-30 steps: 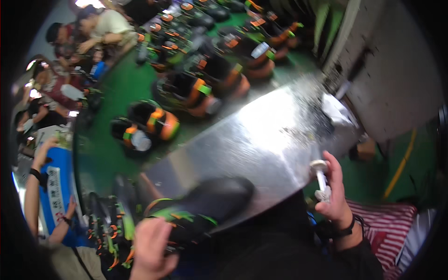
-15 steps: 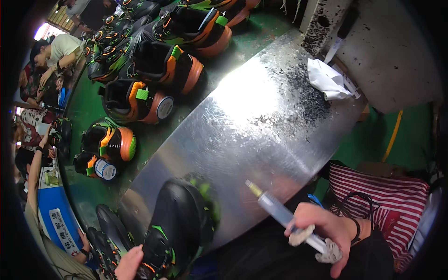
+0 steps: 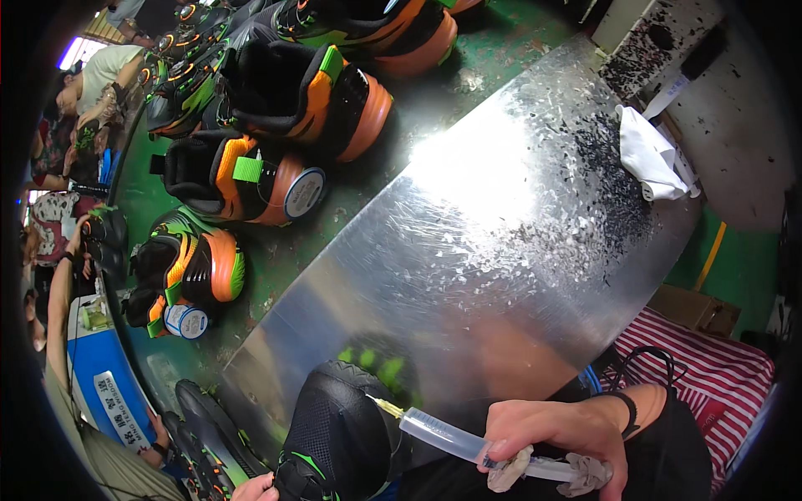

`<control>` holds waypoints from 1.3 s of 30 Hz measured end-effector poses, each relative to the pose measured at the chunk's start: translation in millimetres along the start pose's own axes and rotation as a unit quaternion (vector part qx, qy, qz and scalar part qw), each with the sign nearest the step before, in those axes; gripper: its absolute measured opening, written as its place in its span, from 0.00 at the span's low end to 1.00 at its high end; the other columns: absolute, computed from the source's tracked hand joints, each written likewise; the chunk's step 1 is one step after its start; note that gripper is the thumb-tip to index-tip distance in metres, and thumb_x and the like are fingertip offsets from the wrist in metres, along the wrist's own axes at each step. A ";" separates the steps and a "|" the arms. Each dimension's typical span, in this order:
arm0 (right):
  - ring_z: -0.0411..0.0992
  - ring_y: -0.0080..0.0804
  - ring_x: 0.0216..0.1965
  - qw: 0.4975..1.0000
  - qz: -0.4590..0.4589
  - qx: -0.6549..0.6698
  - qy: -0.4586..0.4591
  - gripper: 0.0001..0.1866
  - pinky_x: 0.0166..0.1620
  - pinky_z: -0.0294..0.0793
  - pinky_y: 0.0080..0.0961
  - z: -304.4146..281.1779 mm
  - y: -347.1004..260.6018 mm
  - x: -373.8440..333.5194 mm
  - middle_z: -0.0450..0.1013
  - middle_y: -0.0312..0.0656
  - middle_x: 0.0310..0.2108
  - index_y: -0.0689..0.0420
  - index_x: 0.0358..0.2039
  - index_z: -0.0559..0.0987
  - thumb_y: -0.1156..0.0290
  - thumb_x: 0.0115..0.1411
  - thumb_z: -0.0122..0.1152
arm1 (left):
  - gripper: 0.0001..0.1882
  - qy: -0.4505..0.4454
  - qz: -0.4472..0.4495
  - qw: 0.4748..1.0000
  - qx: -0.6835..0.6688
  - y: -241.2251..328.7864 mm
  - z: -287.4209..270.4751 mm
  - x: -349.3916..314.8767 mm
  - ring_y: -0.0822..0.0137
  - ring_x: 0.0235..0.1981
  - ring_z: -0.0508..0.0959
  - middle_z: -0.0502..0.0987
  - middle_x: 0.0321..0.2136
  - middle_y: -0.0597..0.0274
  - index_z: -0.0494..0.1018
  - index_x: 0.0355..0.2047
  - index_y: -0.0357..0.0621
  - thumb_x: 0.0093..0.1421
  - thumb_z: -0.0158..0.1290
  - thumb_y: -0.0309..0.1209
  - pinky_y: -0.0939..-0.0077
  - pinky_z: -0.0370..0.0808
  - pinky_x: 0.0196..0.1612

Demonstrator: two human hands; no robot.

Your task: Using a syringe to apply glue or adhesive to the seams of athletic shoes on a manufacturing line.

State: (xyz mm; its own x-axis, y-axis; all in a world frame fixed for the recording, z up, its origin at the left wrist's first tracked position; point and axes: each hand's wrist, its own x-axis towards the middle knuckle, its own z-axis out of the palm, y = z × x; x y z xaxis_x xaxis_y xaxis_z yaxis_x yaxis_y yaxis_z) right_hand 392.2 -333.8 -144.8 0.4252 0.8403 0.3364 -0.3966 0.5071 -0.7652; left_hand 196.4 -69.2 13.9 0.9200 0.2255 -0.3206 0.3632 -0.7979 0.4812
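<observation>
Crumpled white cloth (image 3: 647,154) at two o'clock, red-and-white striped fabric (image 3: 739,367) at four, flat blue panel (image 3: 90,355) at eight

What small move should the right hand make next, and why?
Perhaps ease the syringe gently toward the black shoe: the right hand holds the syringe with its tip over the toe, contact unclear, while the left hand is at the shoe.

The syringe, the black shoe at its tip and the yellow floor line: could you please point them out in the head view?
Syringe (image 3: 441,434): head view, on its barrel.
Black shoe (image 3: 338,424): head view, on its upper.
Yellow floor line (image 3: 711,257): head view, on its middle.
</observation>
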 end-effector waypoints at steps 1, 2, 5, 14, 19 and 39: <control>0.63 0.36 0.36 1.000 -0.001 0.001 -0.001 0.56 0.40 0.61 0.30 -0.9 1.8 1.3 0.68 0.48 0.39 0.71 0.52 0.61 0.32 0.39 0.63 | 0.34 -0.001 -0.002 1.000 -0.001 -3.9 0.7 -1.6 0.47 0.45 0.73 0.74 0.43 0.41 0.70 0.46 0.34 0.36 0.68 0.30 0.58 0.67 0.50; 0.63 0.36 0.36 1.000 0.000 0.002 -0.001 0.56 0.40 0.61 0.30 -1.8 3.6 2.5 0.68 0.48 0.39 0.71 0.52 0.61 0.32 0.39 0.63 | 0.34 0.001 0.001 1.000 0.023 -9.7 1.5 -5.6 0.47 0.45 0.73 0.73 0.43 0.41 0.70 0.46 0.34 0.36 0.68 0.29 0.58 0.68 0.50; 0.63 0.36 0.35 1.000 0.010 0.000 -0.003 0.55 0.39 0.62 0.29 -0.4 7.8 5.5 0.69 0.48 0.39 0.71 0.52 0.61 0.32 0.39 0.62 | 0.34 -0.001 0.003 1.000 0.028 -10.6 2.0 -3.8 0.46 0.45 0.73 0.73 0.43 0.40 0.70 0.46 0.34 0.36 0.68 0.29 0.57 0.68 0.49; 0.65 0.35 0.31 0.999 -0.009 -0.038 0.021 0.53 0.35 0.62 0.29 5.3 8.8 4.3 0.72 0.47 0.36 0.71 0.51 0.63 0.33 0.42 0.61 | 0.34 0.002 0.008 1.000 -0.006 -2.1 3.5 -0.2 0.45 0.44 0.74 0.73 0.43 0.39 0.70 0.45 0.34 0.35 0.68 0.29 0.58 0.69 0.49; 0.65 0.36 0.28 0.994 -0.035 -0.099 0.021 0.52 0.31 0.63 0.31 7.9 4.6 8.3 0.73 0.47 0.37 0.71 0.50 0.64 0.33 0.41 0.61 | 0.31 0.005 0.021 0.999 0.032 -3.2 0.7 4.1 0.47 0.44 0.74 0.74 0.42 0.41 0.72 0.44 0.34 0.37 0.68 0.31 0.60 0.70 0.49; 0.63 0.27 0.41 0.919 0.006 -0.358 0.166 0.62 0.42 0.66 0.22 -10.8 -13.9 -63.9 0.59 0.43 0.51 0.63 0.63 0.45 0.54 0.36 0.77 | 0.35 0.095 0.147 0.981 0.085 12.3 18.9 -21.1 0.48 0.36 0.75 0.74 0.37 0.47 0.68 0.48 0.37 0.39 0.65 0.38 0.62 0.73 0.39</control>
State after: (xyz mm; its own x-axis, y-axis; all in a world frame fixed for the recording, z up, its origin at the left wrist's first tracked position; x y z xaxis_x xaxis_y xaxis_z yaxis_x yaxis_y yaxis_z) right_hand 379.3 -396.7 -161.6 0.6960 0.6800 0.2303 0.1839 0.1412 -0.9727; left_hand 178.6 -94.4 11.2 0.9980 0.0597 -0.0229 0.0639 -0.9217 0.3825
